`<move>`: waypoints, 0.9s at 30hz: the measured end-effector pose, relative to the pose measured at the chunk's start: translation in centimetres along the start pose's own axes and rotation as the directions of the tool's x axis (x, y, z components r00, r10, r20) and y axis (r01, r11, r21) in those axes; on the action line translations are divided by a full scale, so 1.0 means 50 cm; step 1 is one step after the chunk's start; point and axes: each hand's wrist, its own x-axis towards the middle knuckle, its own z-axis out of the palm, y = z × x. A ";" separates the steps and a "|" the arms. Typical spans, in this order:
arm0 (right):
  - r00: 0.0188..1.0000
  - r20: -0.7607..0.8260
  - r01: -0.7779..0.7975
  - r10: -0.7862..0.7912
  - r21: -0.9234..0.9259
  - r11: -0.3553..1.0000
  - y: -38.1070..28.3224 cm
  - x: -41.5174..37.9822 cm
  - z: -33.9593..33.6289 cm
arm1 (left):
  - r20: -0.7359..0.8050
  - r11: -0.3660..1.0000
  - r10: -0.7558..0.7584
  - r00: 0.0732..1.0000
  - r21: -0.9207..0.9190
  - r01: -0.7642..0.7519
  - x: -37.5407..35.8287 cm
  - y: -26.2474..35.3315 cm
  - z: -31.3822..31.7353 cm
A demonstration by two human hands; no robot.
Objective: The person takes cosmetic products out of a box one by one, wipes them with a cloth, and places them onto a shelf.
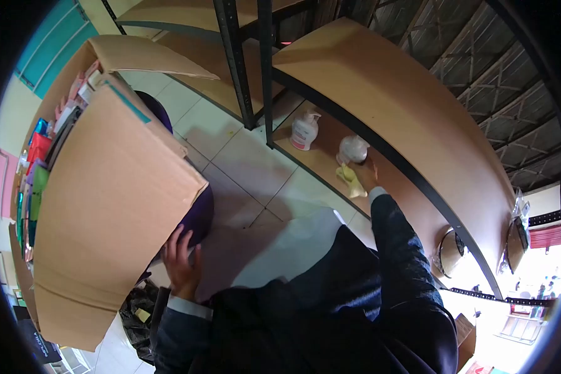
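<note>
My right hand (pixel 368 173) reaches over the lower shelf with its fingers closed around a crumpled yellow cloth (pixel 351 181), which hangs below the fingers. Right at the fingertips is a rounded white container (pixel 353 149); I cannot tell whether the hand grips it too. A white pump bottle (pixel 304 131) with a printed label stands upright on the same shelf, to the left. My left hand (pixel 184 262) has its fingers spread at the lower edge of a large open cardboard box (pixel 118 206), beside a dark purple rounded object (pixel 199 215) partly hidden by the box.
Black metal posts (pixel 234 62) hold up the wooden shelves (pixel 380 81) ahead and to the right. Colourful packages (pixel 38 149) fill the cardboard box. Rounded items in clear plastic (pixel 450 251) sit farther right. A black plastic bag (pixel 138 318) lies on the tiled floor (pixel 255 168).
</note>
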 end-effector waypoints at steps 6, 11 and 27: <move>0.989 -0.106 0.092 -0.099 -0.075 0.993 0.082 0.172 0.117 | -0.323 0.812 0.133 0.937 0.578 0.085 -0.040 -0.031 0.019; 0.975 -0.098 0.190 -0.201 -0.108 0.976 0.064 0.231 0.179 | -0.187 0.726 0.117 0.975 0.686 0.045 -0.058 -0.076 0.045; 0.992 0.112 0.055 -0.050 -0.039 0.998 -0.033 0.276 0.229 | -0.167 0.753 0.061 0.984 0.655 0.064 -0.079 -0.111 0.074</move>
